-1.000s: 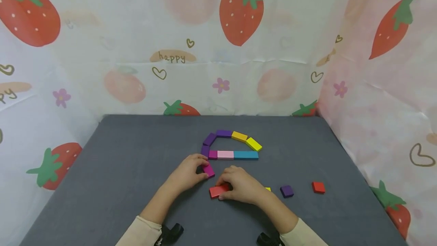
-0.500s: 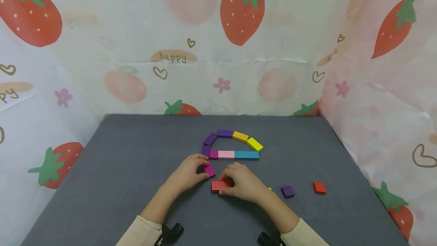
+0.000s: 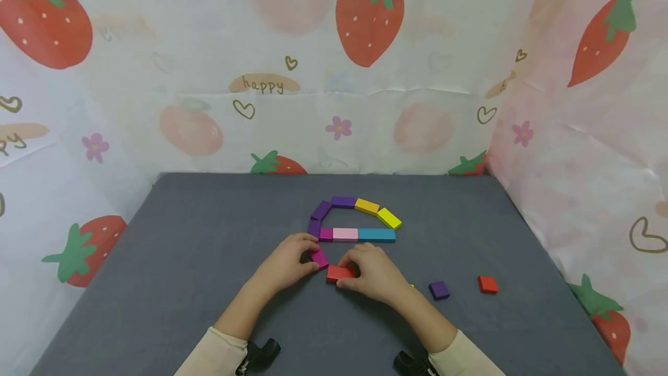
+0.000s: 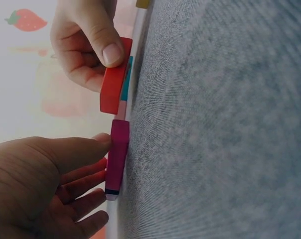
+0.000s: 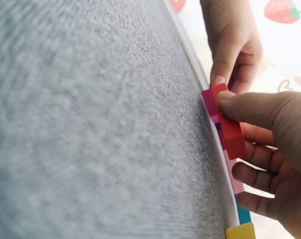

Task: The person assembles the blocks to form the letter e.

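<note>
My left hand (image 3: 284,263) holds the magenta block (image 3: 319,257) between thumb and fingertips, at the lower left end of a line of blocks. In the left wrist view its thumb lies against the block's side. Just to the right, my right hand (image 3: 373,271) pinches a red block (image 3: 340,273) between thumb and fingers. The red block (image 5: 229,122) looks slightly raised off the cloth in the right wrist view. Its right end is hidden by the fingers. In the head view it lies just below and right of the magenta block, close to it.
Behind the hands, purple blocks (image 3: 320,210) and yellow blocks (image 3: 389,218) curve above a row of a short magenta, a pink (image 3: 345,235) and a blue block (image 3: 376,235). To the right lie a purple block (image 3: 439,290) and a red square block (image 3: 487,284). A yellow block (image 5: 240,232) is mostly hidden behind my right wrist in the head view.
My right hand has moved the red block up and slightly right, closer to the magenta block, and turned it nearly level. The left hand stays in place on the magenta block.
</note>
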Demonstrator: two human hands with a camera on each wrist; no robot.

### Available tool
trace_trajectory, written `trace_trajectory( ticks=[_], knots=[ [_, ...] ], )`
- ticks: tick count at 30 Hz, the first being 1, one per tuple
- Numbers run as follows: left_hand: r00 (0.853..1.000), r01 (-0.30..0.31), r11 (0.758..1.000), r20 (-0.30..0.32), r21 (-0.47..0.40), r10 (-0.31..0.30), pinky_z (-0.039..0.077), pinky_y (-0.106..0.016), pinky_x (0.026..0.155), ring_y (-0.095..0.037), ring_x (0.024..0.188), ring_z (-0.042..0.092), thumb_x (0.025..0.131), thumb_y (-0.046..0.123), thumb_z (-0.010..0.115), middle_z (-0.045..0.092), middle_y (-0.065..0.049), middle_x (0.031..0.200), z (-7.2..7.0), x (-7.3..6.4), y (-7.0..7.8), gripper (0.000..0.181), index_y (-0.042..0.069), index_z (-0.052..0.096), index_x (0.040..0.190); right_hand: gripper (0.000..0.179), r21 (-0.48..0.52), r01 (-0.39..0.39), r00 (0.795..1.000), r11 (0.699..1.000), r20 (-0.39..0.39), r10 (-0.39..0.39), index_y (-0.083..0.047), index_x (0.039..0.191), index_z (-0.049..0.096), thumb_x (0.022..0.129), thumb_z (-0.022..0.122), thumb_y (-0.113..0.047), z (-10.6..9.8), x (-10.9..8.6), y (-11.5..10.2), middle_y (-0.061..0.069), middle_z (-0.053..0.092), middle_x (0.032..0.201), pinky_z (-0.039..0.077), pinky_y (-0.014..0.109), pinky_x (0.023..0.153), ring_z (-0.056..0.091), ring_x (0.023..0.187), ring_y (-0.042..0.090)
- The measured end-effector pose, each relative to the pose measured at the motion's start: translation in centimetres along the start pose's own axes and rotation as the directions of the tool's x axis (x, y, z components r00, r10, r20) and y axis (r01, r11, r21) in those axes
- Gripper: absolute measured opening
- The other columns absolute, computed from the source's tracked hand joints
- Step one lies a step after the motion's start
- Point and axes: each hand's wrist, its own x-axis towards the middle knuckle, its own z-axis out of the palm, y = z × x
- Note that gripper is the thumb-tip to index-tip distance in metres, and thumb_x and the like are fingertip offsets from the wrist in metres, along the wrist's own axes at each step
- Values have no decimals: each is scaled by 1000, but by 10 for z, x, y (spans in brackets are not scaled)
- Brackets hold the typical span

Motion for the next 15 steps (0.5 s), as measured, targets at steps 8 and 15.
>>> trace_trajectory(
  ticks=[8,15],
  knots=[
    [1000,8,1000,11,8,-8,41,-47,113,-29,130,56,88,21,82,64,-8,134,1,2,0,33,6,74,116,31,-7,-32,999,999,-4,32,-23,101,75,81,86,-44,4,1,0,-12,66,93,45,39,91,53,91,11],
    [1000,-3,1000,13,9,3,42,-47,113,-29,130,56,88,20,82,64,-8,134,0,1,-1,32,5,74,116,30,-22,-27,999,999,-38,26,-23,98,75,80,87,-44,8,1,-1,-12,65,90,44,37,86,51,88,10]
  ],
)
